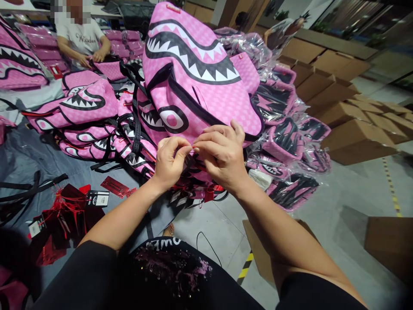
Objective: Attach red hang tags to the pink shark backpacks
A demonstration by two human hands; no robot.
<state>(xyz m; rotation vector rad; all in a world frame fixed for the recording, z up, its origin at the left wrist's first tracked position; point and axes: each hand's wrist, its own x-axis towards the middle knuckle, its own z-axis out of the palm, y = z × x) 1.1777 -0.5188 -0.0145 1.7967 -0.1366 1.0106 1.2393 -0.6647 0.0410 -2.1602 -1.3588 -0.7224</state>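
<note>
Both hands meet at the lower edge of a large pink bag (206,99) with a black and white shark mouth. My left hand (171,161) is closed, thumb and forefinger pinched together. Against its fingertips, my right hand (222,155) is closed in a pinch too, its little finger raised. What lies between the fingertips is too small to make out. More pink bags (90,103) are piled at the left of the large one. Red and black tags (67,211) lie on the grey cloth (19,161) at the left.
A person (80,43) across the table handles a pink item. Plastic-wrapped bags (284,137) are heaped at the right. Cardboard boxes (358,133) stand on the floor behind them, with another box (390,245) at lower right. A second person (282,32) is farther back.
</note>
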